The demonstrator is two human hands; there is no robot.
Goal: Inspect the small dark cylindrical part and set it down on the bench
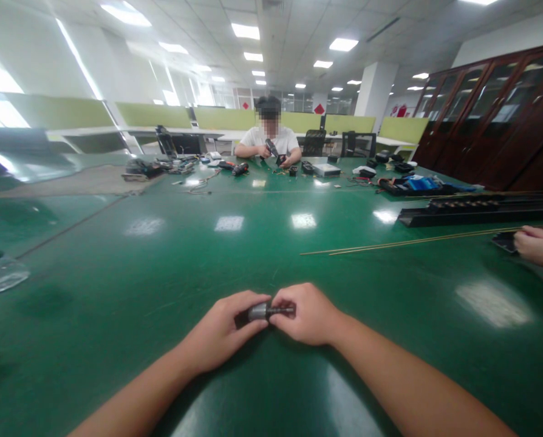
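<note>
A small grey metal cylinder point(259, 312) with a thin dark shaft point(281, 310) pointing right lies between my hands, just over the green tabletop point(235, 267). The thumb and fingers of my left hand point(223, 328) grip the cylinder from the left. From the right, my right hand point(304, 314) curls its fingers round the shaft end, its thumb and fingertips close to where shaft and cylinder meet. My palms hide part of both ends.
Across the table a person point(271, 136) holds a dark tool, with scattered tools and parts around. Two thin rods point(390, 243) reach in from the right, near another person's hand point(538, 243). Behind them lies a black rail point(472, 213). A clear object point(2, 276) sits far left.
</note>
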